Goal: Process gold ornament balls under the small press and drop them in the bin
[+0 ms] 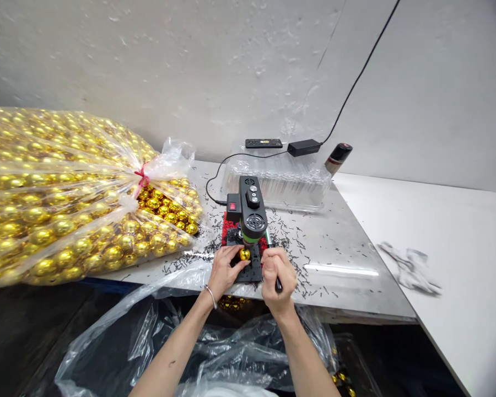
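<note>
The person's forearms [176, 344] come nearest the camera in the head view, reaching over a loose clear plastic bag [235, 358] that spreads below both hands. A silver bracelet [210, 296] circles the left wrist.

The left hand [228, 268] has its thumb and fingertips clamped on a gold ball [244, 254], which sits directly beneath the head of a small black machine [253, 205]; whether the head touches the ball cannot be told. The right hand [279, 274], just beside it, is a fist wrapped around the machine's lever [278, 285], whose black end pokes out below the fingers. Between the two hands lies a black base plate [254, 269], with a red mat [225, 225] showing behind it.

Small black bits [291, 238] litter the worktop [343, 248] around both hands. To the left of the left hand bulges a large clear sack [45, 215] full of gold balls, its neck bound with a pink tie [141, 175].

Beyond the hands, past the machine, rests a stack of clear plastic trays [279, 186], with a black power adapter [303, 148] and a flat black object [263, 143] on top; a dark-capped can [338, 157] leans beside it. Well to the right of the right hand lie crumpled white gloves [411, 268].
</note>
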### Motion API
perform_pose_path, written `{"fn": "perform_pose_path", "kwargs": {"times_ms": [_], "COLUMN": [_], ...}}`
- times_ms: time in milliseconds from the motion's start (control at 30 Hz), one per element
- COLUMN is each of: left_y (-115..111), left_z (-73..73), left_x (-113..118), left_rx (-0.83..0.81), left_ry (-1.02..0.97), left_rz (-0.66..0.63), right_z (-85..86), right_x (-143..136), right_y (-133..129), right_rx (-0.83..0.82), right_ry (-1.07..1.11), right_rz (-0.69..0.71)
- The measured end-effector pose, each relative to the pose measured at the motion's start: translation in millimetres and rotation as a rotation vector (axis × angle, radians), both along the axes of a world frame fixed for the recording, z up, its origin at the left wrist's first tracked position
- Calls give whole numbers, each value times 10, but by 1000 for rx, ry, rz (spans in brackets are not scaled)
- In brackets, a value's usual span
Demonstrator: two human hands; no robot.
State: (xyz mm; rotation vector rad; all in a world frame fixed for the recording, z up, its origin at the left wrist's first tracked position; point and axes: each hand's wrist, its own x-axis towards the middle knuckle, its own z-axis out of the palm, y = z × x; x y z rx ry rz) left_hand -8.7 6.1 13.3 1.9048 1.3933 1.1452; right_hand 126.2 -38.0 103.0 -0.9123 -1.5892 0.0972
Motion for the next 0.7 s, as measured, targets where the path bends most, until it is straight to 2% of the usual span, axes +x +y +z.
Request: {"fn": "perform_pose_path", "kwargs": {"times_ms": [133, 533, 633, 700], "left_y": [16, -8, -18, -9], "left_z": [-50, -69, -63, -58], "left_x": [0, -3, 1, 9], "left_rx": [5, 10, 13, 17], "left_ry": [-15, 22, 8, -2], "left_rz": [-5, -15, -10, -4], "right_z": [-101, -631, -683, -640], "right_x": [4, 22, 27, 31], "right_y": [18, 128, 150, 149], "right_rx": [29, 123, 156, 178], "right_ry": [17, 15, -50, -88], "right_rz": [9, -36, -21, -8]}}
